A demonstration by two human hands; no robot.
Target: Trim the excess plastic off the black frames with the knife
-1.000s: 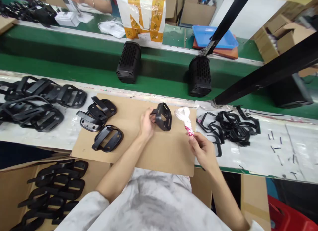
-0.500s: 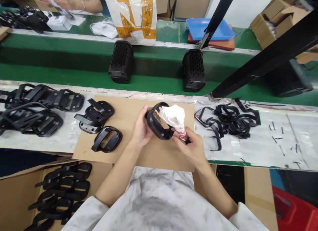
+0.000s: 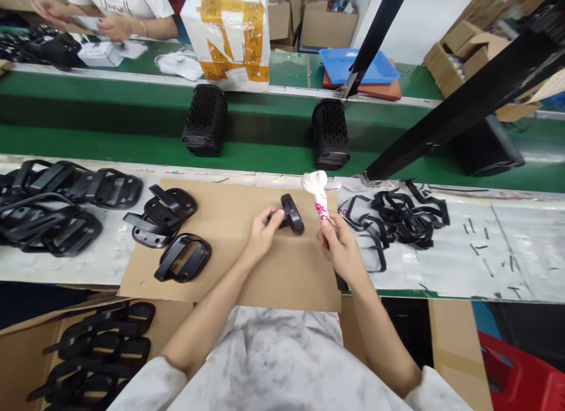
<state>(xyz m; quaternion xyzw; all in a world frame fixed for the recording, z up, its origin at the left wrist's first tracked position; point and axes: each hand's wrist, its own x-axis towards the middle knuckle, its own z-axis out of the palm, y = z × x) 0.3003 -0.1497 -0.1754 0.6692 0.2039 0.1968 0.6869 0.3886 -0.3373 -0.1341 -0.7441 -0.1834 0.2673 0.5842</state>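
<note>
My left hand (image 3: 261, 237) is closed on a black plastic handle part (image 3: 293, 214), now seen nearly edge-on above the cardboard sheet (image 3: 273, 275). In my right hand (image 3: 341, 246) is a wrapped tool with a bulky white head (image 3: 316, 179) and a pink-and-white patterned grip; its core is hidden by the wrapping. A gap separates the tool from the part. Left of my hands, on the cardboard, lie a single black handle part (image 3: 184, 258) and a small group of similar parts (image 3: 170, 208).
More black handle parts (image 3: 70, 222) lie at the left, others in a box (image 3: 101, 352) below. Thin black strips (image 3: 399, 219) are heaped at right. Two perforated black housings (image 3: 205, 121) stand on the green bench. A slanted black post (image 3: 441, 122) crosses the right side. A co-worker's hands (image 3: 115, 28) are across the bench.
My left hand has turned the handle part from facing me to edge-on. My right hand has drawn the wrapped tool away from it and tipped it more upright. The view has shifted slightly.
</note>
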